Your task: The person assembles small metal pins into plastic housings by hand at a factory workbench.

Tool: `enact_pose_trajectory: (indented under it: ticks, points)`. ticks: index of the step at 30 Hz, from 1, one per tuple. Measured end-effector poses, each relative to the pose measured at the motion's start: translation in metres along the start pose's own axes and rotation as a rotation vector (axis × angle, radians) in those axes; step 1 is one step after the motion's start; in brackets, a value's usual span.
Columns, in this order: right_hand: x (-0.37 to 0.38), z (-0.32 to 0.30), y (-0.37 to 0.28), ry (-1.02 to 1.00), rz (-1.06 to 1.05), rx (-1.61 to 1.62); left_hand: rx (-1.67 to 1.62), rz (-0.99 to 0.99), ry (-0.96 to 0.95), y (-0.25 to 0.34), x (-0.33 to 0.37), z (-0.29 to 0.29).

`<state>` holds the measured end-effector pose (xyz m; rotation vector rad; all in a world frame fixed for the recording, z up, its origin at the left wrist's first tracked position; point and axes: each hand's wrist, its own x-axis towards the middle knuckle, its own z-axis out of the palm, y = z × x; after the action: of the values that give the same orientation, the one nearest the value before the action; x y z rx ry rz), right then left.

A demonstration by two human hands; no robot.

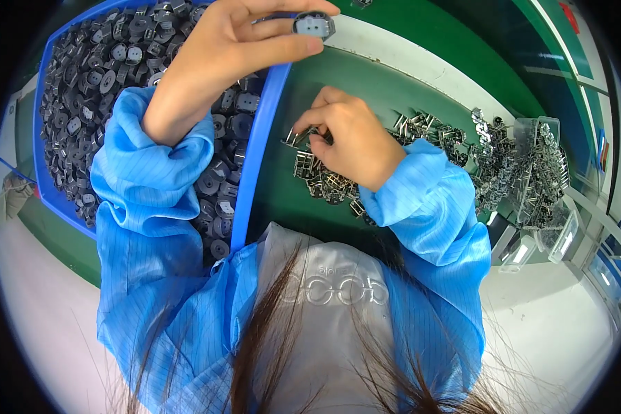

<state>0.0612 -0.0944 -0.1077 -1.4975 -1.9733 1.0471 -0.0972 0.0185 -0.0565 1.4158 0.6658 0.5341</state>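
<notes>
High in the view, my left hand [238,52] is closed on a small dark plastic part [314,26], gripped between thumb and fingertips. The part's pale grey face with small dark holes is turned toward me. To the right and lower, my right hand [355,131] reaches over the green work surface [352,72]. Its thumb and fingers pinch a small metal pronged piece [293,138] at the left edge of a loose metal pile [331,186]. Part of that piece is hidden by the fingers.
A large blue bin [265,131] full of dark plastic parts [83,90] stands at my left, under my left arm. More metal pieces [428,131] spread to the right, toward a heaped clear plastic container [548,138]. A pale ledge [407,65] borders the far side.
</notes>
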Motion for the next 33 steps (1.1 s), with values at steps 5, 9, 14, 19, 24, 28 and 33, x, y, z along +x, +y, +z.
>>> enact_pose_trajectory:
  ticks: [5,9,14,19,24,28,33]
  points:
    - [-0.001,-0.041,-0.006,0.002,0.070,0.152,0.063,0.024,-0.029,-0.007,-0.003,-0.001]
    - [-0.006,-0.066,-0.015,0.124,0.087,0.472,0.131,0.056,-0.073,-0.005,-0.006,0.006]
    - [-0.003,-0.063,-0.031,0.390,-0.012,0.589,0.240,0.141,-0.118,-0.007,-0.005,0.007]
    - [0.007,-0.041,-0.030,0.522,-0.054,0.541,0.227,0.251,-0.060,-0.015,-0.006,0.007]
    - [0.008,-0.047,-0.020,0.660,-0.016,0.384,0.080,0.054,-0.054,-0.001,-0.006,0.016]
    - [0.007,-0.054,-0.019,0.546,0.011,0.598,0.018,0.004,0.005,-0.005,-0.007,0.015]
    - [0.012,-0.053,-0.015,0.597,-0.107,0.609,0.117,0.065,0.060,-0.007,-0.007,0.020]
